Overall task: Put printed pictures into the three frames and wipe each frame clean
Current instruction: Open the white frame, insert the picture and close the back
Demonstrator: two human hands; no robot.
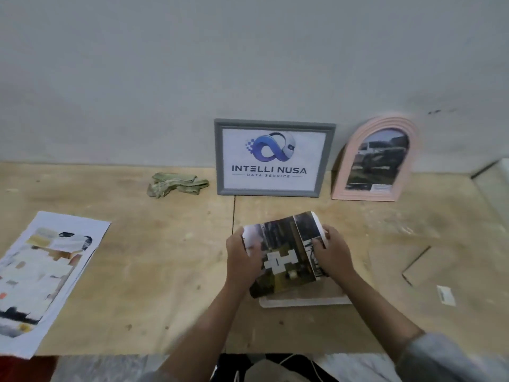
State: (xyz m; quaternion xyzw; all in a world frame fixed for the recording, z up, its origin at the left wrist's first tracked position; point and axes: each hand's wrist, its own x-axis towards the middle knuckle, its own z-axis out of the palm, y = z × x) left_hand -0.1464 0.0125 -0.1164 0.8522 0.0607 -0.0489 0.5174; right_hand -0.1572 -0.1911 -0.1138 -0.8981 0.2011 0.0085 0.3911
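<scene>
Printed picture (283, 252), dark with white shapes, is held bowed between both hands: the left hand (242, 257) curls its fingers round the left edge, the right hand (334, 253) pinches the right edge. Just beneath them a pale frame (303, 300) lies flat on the bench (170, 260). Beyond the fingers stand a grey frame (272, 158) and a pink arched frame (377, 161); a folded cloth (176, 184) lies to their far left.

Makeshift workshop: raw plywood tabletop (165, 271) against bare grey wall (192, 64)
</scene>
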